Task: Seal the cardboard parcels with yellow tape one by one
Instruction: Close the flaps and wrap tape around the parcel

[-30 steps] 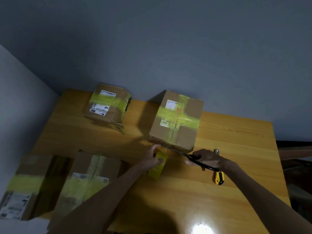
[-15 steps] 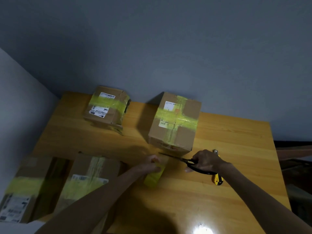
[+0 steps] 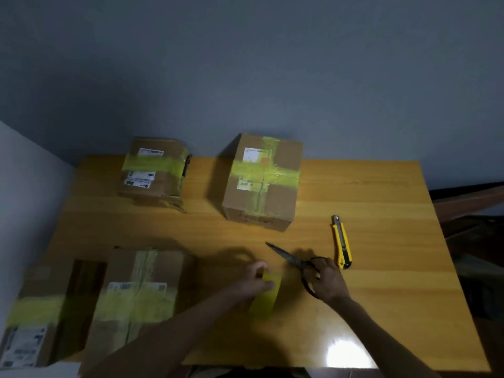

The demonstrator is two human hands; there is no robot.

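Observation:
A cardboard parcel (image 3: 261, 184) crossed with yellow tape stands at the middle of the wooden table (image 3: 381, 268). My left hand (image 3: 255, 282) holds the yellow tape roll (image 3: 266, 296) low over the table, in front of that parcel. My right hand (image 3: 326, 279) grips the black scissors (image 3: 289, 257) by their handles, blades pointing up-left along the table. A second taped parcel (image 3: 154, 170) sits at the back left. Two more taped parcels (image 3: 136, 298) (image 3: 32, 315) lie at the near left.
A yellow utility knife (image 3: 341, 241) lies on the table just right of the scissors. A grey wall runs behind the table. The table's right edge borders a dark area with wooden furniture (image 3: 469, 197).
Both hands have pulled back toward me from the middle parcel's front edge. The scissors came away from the tape and dropped to the table. The knife, hidden by my right hand before, now shows fully.

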